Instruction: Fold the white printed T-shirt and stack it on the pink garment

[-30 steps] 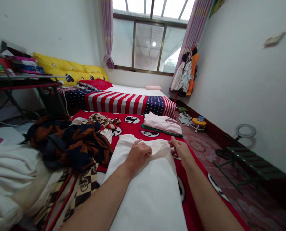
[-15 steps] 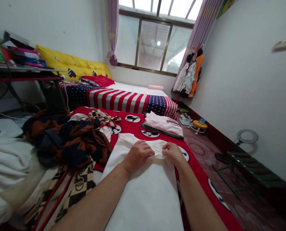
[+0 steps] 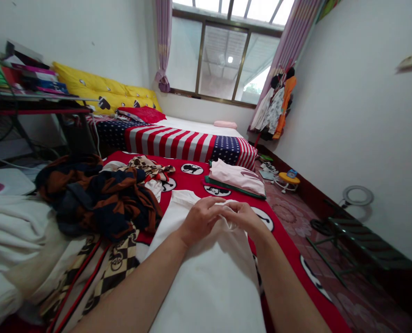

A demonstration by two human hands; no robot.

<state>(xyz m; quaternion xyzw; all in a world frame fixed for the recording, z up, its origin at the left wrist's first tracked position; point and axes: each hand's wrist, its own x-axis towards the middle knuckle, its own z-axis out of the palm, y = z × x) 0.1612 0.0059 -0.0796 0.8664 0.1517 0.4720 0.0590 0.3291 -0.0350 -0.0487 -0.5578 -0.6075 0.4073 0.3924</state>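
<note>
A long white garment (image 3: pixel 212 277), likely a shirt, lies flat in front of me on the red patterned cover (image 3: pixel 282 259). At its far end my left hand (image 3: pixel 200 219) and my right hand (image 3: pixel 243 217) meet, fingertips together over the neckline. Each hand pinches the white fabric, which is bunched up between them. The fingertips partly hide the gripped edge. Beyond the hands, to the right, sits a folded pink garment (image 3: pixel 236 177) on top of a dark green one (image 3: pixel 214 181).
A heap of navy and brown clothes (image 3: pixel 105 199) lies to the left, with white cloth (image 3: pixel 11 231) and a checked garment (image 3: pixel 119 259) nearer me. A flag-patterned bed (image 3: pixel 178 141) stands behind. On the right are a green folding stool (image 3: pixel 368 240) and a yellow stool (image 3: pixel 289 178).
My right hand has moved left to meet my left hand, and the neckline fabric between them is now gathered. The camera has shifted slightly.
</note>
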